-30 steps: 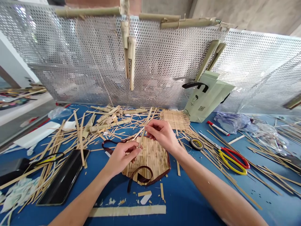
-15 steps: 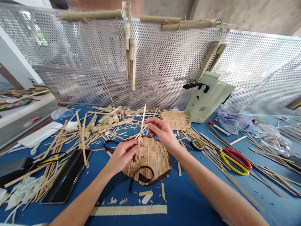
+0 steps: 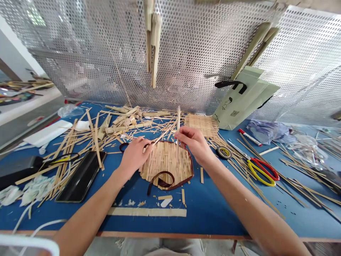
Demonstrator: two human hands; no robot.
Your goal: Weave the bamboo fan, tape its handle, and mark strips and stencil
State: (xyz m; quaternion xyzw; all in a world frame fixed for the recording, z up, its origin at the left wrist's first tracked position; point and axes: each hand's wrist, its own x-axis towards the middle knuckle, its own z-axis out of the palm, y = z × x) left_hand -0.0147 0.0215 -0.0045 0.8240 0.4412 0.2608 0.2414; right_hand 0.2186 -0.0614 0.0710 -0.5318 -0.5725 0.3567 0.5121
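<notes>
A woven bamboo panel (image 3: 166, 163) with a dark brown bound rim lies flat on the blue table. A loop of dark brown strip (image 3: 166, 173) rests on its near side. At the panel's upper left edge, my left hand (image 3: 135, 153) is closed with thumb and fingers at the rim; the fingertips are partly hidden. My right hand (image 3: 194, 142), over the upper right edge, pinches a thin pale bamboo strip (image 3: 178, 122) that stands nearly upright. Its lower end is blurred in front of the weave.
Loose bamboo strips and split pieces (image 3: 128, 119) lie behind. A second woven mat (image 3: 201, 125), a paper bag (image 3: 241, 101), tape roll (image 3: 223, 152) and red-and-yellow-handled scissors (image 3: 262, 172) are to the right. A black phone (image 3: 81, 177) lies left; a perforated metal screen (image 3: 183, 60) stands behind.
The pale strip has passed from my left hand's grasp into my right hand alone and moved right. My left hand has come to the panel's upper left rim. The view has tilted down.
</notes>
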